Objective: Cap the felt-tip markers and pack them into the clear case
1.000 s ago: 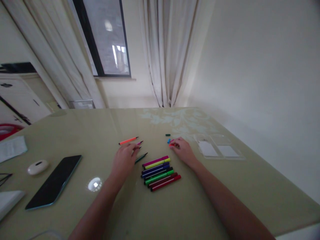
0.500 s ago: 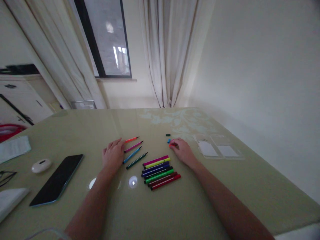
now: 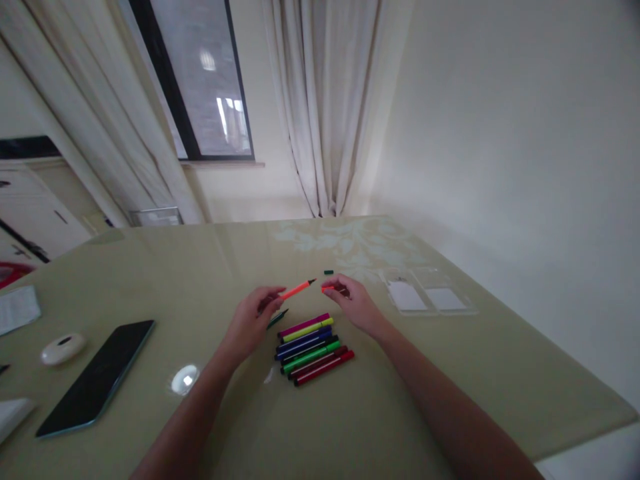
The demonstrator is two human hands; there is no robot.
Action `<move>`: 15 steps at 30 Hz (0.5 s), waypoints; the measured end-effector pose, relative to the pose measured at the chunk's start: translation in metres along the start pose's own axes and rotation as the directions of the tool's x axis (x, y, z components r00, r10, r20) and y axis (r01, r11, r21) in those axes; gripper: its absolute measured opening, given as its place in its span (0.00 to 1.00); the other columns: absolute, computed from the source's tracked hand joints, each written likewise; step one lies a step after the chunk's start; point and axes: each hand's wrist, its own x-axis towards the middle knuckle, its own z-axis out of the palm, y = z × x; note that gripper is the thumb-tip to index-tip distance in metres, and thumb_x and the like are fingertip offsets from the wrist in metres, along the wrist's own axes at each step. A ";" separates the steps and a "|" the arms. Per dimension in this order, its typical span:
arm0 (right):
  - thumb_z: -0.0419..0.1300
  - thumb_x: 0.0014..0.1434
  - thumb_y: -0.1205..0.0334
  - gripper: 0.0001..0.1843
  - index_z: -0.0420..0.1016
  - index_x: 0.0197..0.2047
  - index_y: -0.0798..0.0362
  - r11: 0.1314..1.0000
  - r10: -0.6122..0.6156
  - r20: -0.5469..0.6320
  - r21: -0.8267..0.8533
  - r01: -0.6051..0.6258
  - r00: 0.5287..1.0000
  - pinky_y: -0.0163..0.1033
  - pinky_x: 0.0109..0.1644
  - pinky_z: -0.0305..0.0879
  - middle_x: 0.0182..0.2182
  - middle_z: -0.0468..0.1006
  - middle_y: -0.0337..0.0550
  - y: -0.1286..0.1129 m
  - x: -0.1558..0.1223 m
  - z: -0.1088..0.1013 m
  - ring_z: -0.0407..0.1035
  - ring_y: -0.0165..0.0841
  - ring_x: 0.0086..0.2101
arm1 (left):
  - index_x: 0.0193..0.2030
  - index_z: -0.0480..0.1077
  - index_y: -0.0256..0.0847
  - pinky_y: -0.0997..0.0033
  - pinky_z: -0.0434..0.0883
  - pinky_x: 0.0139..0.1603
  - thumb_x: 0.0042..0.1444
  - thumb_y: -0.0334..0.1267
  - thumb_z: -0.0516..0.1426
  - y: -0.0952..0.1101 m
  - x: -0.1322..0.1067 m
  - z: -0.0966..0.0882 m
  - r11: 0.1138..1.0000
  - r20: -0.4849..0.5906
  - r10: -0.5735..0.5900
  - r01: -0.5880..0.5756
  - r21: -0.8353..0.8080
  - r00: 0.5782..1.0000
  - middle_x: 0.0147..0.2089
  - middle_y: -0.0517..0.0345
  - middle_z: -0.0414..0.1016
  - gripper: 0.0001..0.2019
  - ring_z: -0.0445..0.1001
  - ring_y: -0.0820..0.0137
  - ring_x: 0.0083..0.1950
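My left hand (image 3: 257, 319) is closed on an uncapped orange felt-tip pen (image 3: 296, 291), its dark tip pointing up and to the right. My right hand (image 3: 354, 301) pinches a small orange pen cap (image 3: 327, 289), a short gap away from that tip. Below the left fingers shows part of an uncapped dark green pen (image 3: 277, 319); other uncapped pens are hidden by the hand. A row of capped felt-tip pens (image 3: 307, 363) in several colours lies between my forearms. Beyond the right hand rests a dark green cap (image 3: 329, 272).
A clear plastic case (image 3: 450, 300), opened flat, lies to the right. At the left are a black phone (image 3: 95, 380), a white rounded case (image 3: 63, 349) and a pale sheet (image 3: 19, 312). The table (image 3: 190, 267) meets the wall at the right.
My left hand has picked up the orange pen from the table and brought it rightward, near the right hand. The right hand has kept the orange cap. The view has shifted slightly.
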 end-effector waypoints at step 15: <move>0.68 0.59 0.50 0.15 0.84 0.44 0.52 0.977 0.084 -0.016 0.196 -0.079 0.996 0.40 0.41 0.68 0.34 0.82 0.42 -0.006 0.001 -0.005 0.72 0.34 0.35 | 0.47 0.80 0.45 0.63 0.71 0.50 0.67 0.43 0.55 0.011 -0.005 0.008 0.990 0.041 0.100 -0.104 0.093 0.994 0.45 0.53 0.78 0.12 0.76 0.62 0.47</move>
